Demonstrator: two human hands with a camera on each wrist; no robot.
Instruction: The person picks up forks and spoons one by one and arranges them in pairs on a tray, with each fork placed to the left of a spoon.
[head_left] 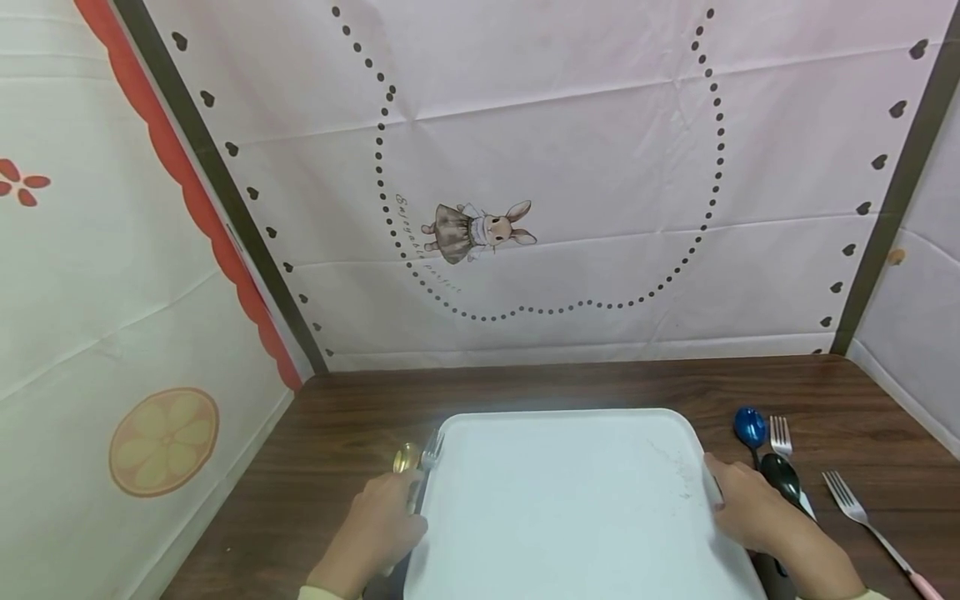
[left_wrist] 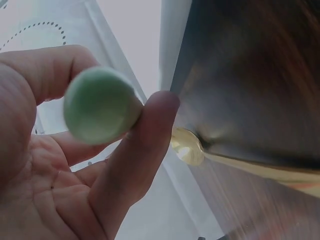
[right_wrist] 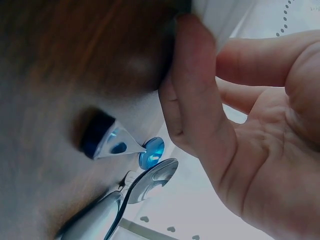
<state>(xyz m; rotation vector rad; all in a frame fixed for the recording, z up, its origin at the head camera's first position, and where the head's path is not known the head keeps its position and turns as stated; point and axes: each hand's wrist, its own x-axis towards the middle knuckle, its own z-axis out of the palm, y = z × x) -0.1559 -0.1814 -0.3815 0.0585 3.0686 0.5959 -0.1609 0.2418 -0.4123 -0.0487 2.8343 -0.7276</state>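
Your left hand (head_left: 378,523) is pinching a green-handled fork (head_left: 432,452) by the white tray's (head_left: 558,504) left edge, gold spoon (head_left: 406,458) just beside; your right hand (head_left: 753,504) grips the tray's right rim! Outward, a blue spoon (head_left: 750,427), black spoon (head_left: 782,477) and silver fork (head_left: 781,435) cluster, pink-handled fork (head_left: 847,502) beyond, on the wooden table (head_left: 322,467).

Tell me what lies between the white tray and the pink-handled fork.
Between the white tray and pink-handled fork, the head view shows the right hand, a blue spoon, a black spoon and another fork.
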